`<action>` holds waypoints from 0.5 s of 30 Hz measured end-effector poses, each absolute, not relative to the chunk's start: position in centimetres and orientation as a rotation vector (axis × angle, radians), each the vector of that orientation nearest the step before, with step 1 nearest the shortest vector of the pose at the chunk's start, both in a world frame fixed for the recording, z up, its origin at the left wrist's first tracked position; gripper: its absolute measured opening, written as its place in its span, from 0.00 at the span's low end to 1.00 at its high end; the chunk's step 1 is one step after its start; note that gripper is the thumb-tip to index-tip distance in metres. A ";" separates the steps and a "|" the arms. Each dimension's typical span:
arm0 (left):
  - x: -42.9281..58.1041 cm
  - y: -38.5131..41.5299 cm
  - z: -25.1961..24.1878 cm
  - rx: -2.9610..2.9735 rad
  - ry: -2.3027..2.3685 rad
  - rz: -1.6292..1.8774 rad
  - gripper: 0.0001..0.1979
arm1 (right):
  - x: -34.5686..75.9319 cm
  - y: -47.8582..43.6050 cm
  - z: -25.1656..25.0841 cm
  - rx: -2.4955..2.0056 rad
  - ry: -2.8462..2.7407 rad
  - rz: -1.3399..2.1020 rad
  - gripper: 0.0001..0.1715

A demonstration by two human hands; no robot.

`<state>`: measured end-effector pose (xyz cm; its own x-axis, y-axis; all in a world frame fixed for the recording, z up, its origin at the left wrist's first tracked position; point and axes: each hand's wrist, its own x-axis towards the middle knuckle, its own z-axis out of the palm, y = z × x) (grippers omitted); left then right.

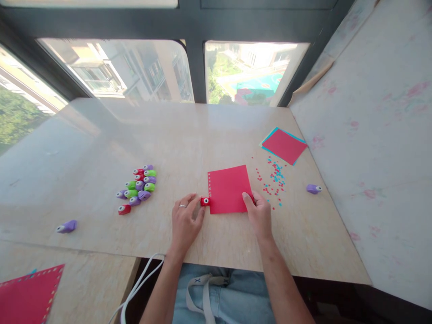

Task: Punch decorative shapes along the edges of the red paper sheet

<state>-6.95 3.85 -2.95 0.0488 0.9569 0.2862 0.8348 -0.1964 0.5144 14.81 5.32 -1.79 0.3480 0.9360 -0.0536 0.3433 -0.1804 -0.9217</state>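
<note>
A red sheet of paper lies in front of me, with a row of small punched holes down its left edge. My right hand pinches its lower right edge, thumb on top. On the left edge, near the lower corner, sits a small red paper punch with a white round top. The thumb and fingers of my left hand, which wears a ring, close around the punch's left side; the paper's edge is in its slot.
Several red, green and purple punches stand grouped at left. Single purple punches lie at far left and right. Red and blue confetti is scattered below stacked paper. A hole-edged red sheet and white cable are lower left.
</note>
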 end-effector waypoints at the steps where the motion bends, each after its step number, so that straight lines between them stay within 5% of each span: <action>1: -7.0 3.9 -3.0 2.108 1.840 0.868 0.13 | 14.8 5.3 -1.9 -1.712 -1.145 0.836 0.20; 15: -7.2 4.1 -3.3 2.080 1.819 0.911 0.12 | 14.5 5.0 -2.3 -1.778 -1.267 0.702 0.16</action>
